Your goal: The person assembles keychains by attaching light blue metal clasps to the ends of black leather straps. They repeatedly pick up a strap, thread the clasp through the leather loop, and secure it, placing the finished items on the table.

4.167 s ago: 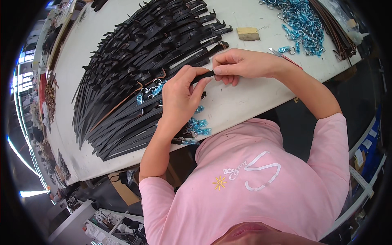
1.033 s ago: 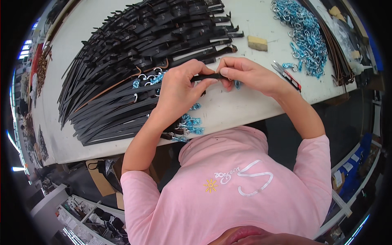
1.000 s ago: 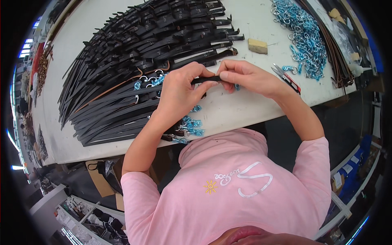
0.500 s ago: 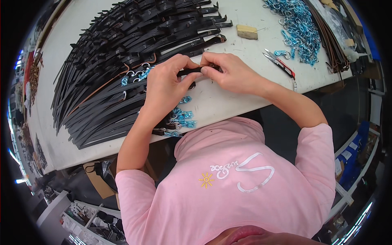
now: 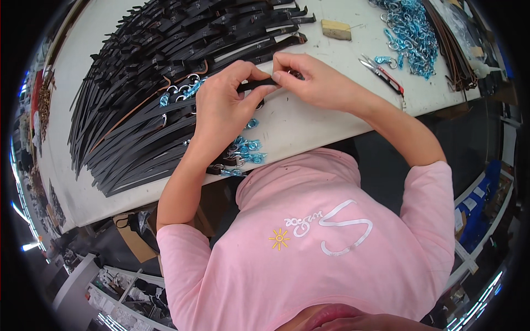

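Note:
Between my two hands runs a black leather strap point(image 5: 255, 85), held above the near part of the table. My left hand point(image 5: 229, 96) pinches it between thumb and fingers. Close beside, my right hand point(image 5: 306, 83) grips its end, and a small dark piece shows between those fingers, too hidden to name. Under and left of my left hand lie black straps point(image 5: 143, 157) with metal rings and blue-wrapped clasps point(image 5: 248, 149) at their ends. A larger heap of black straps point(image 5: 182, 38) fans out beyond.
On the pale table point(image 5: 326, 124), red-handled snips point(image 5: 383, 74) lie to the right, near a pile of blue-wrapped metal clasps point(image 5: 411, 38). A tan block point(image 5: 336, 30) with a thin needle-like rod sits behind my hands. Brown straps point(image 5: 450, 44) hang along the far right edge.
The view has shifted slightly. Both hands stay close together on the black strap, and a little more of it shows between them.

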A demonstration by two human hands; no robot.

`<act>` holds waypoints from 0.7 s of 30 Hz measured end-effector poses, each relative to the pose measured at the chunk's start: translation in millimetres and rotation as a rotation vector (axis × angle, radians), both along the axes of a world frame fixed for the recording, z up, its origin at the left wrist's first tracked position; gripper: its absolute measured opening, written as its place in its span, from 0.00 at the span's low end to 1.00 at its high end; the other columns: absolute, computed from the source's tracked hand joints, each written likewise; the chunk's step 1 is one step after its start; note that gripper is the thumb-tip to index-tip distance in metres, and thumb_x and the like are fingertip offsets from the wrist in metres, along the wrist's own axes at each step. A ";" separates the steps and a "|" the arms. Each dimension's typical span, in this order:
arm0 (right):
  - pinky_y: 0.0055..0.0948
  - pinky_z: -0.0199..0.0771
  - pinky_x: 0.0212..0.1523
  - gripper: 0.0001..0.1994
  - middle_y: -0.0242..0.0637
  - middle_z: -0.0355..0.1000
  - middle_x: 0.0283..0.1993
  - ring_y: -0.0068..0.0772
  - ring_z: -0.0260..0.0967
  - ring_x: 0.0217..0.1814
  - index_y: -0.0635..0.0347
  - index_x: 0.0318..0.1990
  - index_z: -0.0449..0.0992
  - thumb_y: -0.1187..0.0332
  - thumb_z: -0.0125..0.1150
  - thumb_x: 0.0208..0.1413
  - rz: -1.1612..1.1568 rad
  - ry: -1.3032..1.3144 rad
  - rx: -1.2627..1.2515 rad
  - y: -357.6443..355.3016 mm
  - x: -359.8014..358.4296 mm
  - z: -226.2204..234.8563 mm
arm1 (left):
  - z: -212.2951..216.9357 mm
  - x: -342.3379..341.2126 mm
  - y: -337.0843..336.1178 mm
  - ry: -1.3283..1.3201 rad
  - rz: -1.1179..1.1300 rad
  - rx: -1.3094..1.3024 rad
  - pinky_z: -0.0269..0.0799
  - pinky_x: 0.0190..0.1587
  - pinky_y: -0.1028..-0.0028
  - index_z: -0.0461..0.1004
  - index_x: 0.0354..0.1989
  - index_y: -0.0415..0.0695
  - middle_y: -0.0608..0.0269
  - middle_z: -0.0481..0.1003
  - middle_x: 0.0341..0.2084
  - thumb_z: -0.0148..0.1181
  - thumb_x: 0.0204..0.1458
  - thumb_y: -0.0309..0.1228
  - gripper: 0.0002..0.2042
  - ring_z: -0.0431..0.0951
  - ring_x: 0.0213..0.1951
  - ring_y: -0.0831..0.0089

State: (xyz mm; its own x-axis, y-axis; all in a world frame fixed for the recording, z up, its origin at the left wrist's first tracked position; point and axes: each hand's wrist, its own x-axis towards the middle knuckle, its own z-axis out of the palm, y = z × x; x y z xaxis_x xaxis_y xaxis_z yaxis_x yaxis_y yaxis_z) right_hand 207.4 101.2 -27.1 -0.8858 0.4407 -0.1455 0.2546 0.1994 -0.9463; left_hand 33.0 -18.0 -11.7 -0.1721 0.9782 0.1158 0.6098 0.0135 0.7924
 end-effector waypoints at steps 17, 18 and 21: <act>0.19 0.70 0.47 0.10 0.29 0.74 0.36 0.17 0.70 0.41 0.62 0.48 0.75 0.66 0.58 0.65 -0.046 0.088 -0.353 22.2 20.8 -4.0 | 3.4 0.4 5.4 0.126 0.026 0.048 0.66 0.25 0.75 0.79 0.36 0.43 0.67 0.76 0.27 0.70 0.48 0.29 0.09 0.70 0.19 0.75; 0.19 0.70 0.47 0.10 0.29 0.74 0.36 0.17 0.70 0.41 0.62 0.48 0.75 0.66 0.58 0.65 -0.040 0.095 -0.354 22.6 20.9 -4.9 | 3.6 0.4 5.8 0.124 0.026 0.052 0.66 0.25 0.75 0.79 0.36 0.44 0.67 0.76 0.27 0.70 0.48 0.29 0.09 0.70 0.19 0.75; 0.19 0.70 0.47 0.10 0.28 0.74 0.36 0.17 0.70 0.40 0.62 0.48 0.75 0.65 0.59 0.65 -0.052 0.089 -0.341 22.0 20.6 -2.1 | 3.4 0.7 6.5 0.129 0.020 0.069 0.67 0.25 0.75 0.79 0.37 0.44 0.67 0.76 0.28 0.70 0.48 0.29 0.09 0.71 0.20 0.75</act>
